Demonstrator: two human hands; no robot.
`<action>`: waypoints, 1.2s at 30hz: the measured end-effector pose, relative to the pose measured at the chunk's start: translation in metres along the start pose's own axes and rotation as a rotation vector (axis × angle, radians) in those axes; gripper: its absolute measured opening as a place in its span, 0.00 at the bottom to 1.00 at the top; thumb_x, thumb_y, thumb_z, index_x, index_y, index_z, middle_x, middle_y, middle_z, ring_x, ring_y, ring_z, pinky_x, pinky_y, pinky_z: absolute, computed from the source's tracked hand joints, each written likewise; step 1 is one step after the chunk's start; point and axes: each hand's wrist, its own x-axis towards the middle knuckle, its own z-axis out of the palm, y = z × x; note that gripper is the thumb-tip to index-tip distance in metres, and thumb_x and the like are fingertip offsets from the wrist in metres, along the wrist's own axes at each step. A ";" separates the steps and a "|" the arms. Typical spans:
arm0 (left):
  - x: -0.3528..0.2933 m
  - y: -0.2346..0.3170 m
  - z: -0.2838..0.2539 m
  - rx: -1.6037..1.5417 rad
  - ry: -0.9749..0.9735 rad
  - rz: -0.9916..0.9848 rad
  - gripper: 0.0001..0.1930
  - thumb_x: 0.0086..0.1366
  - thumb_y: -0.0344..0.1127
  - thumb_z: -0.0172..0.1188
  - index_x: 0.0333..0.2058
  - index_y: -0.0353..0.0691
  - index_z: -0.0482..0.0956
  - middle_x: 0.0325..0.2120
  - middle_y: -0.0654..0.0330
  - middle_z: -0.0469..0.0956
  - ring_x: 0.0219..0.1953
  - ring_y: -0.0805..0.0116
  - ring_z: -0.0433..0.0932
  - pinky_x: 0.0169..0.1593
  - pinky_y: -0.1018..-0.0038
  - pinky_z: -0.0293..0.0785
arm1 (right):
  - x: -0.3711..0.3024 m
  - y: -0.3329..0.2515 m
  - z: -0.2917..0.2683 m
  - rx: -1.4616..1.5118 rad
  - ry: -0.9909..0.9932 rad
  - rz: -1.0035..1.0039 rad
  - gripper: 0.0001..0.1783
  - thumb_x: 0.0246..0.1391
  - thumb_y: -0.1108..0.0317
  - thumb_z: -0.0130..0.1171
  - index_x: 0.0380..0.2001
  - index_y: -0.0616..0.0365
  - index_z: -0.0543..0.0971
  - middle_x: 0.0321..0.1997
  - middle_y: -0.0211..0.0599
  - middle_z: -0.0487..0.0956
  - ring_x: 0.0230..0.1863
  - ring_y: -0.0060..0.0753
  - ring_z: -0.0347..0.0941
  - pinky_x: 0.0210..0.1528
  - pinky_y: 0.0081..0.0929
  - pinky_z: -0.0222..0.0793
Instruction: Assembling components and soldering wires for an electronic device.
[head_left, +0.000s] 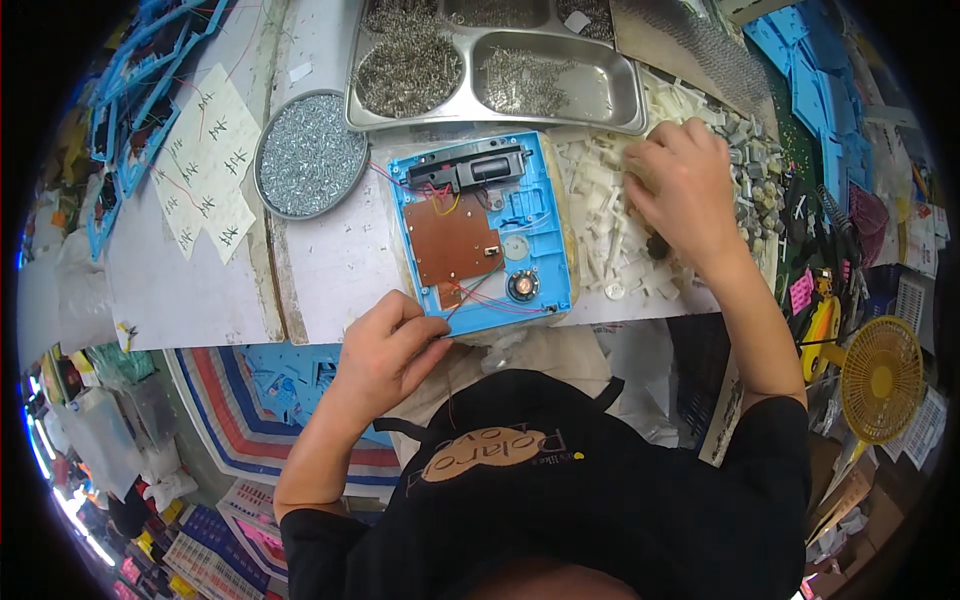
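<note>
A blue plastic casing (560, 215) lies open on the table in front of me. Inside it are a brown circuit board (450, 240), a black mechanism (470, 168) along the far edge, a small round speaker (522, 286) and thin red, yellow and green wires. My left hand (395, 345) holds the casing's near left corner, fingers on the rim and thumb below. To the right, my right hand (685, 190) reaches into a pile of white plastic parts (595, 200). Its fingers are curled down and closed; whatever they pinch is hidden.
A round dish of small silver screws (311, 155) stands left of the casing. Beyond is a steel tray (625, 95) with springs in its compartments. Dark and grey small parts (757, 180) lie at the right. A yellow fan (880, 380) stands off the table's right side.
</note>
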 end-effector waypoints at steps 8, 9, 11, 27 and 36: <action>0.144 0.026 -0.042 0.162 -0.049 0.208 0.05 0.61 0.33 0.64 0.35 0.39 0.82 0.29 0.54 0.80 0.34 0.51 0.81 0.38 0.61 0.76 | -0.002 0.015 0.006 0.036 0.117 -0.039 0.08 0.41 0.68 0.69 0.27 0.52 0.80 0.36 0.30 0.77 0.44 0.38 0.70 0.47 0.39 0.65; 0.175 0.025 -0.032 0.258 -0.011 0.203 0.06 0.62 0.34 0.62 0.34 0.39 0.83 0.29 0.52 0.81 0.35 0.50 0.82 0.39 0.60 0.76 | 0.000 0.014 0.008 0.049 0.113 -0.049 0.08 0.41 0.68 0.69 0.27 0.52 0.80 0.36 0.30 0.77 0.44 0.38 0.70 0.47 0.39 0.65; 0.236 0.017 -0.006 0.468 0.019 0.190 0.08 0.63 0.36 0.60 0.34 0.39 0.84 0.31 0.50 0.83 0.36 0.49 0.83 0.39 0.57 0.78 | 0.001 0.010 0.013 0.025 0.100 -0.057 0.10 0.42 0.70 0.69 0.30 0.53 0.80 0.36 0.31 0.77 0.43 0.40 0.70 0.46 0.38 0.65; 0.260 0.036 0.006 0.015 0.060 0.280 0.09 0.63 0.33 0.64 0.39 0.34 0.81 0.32 0.53 0.84 0.32 0.64 0.85 0.36 0.72 0.80 | 0.024 0.051 -0.009 1.458 0.020 0.514 0.10 0.62 0.66 0.47 0.37 0.58 0.76 0.30 0.26 0.73 0.28 0.17 0.67 0.27 0.19 0.64; 0.247 0.044 -0.002 -0.191 0.114 0.247 0.09 0.64 0.30 0.65 0.41 0.33 0.82 0.31 0.59 0.84 0.29 0.74 0.81 0.34 0.77 0.78 | 0.043 0.031 -0.011 1.741 -0.065 0.551 0.13 0.62 0.62 0.65 0.42 0.60 0.78 0.33 0.29 0.81 0.34 0.20 0.79 0.32 0.17 0.77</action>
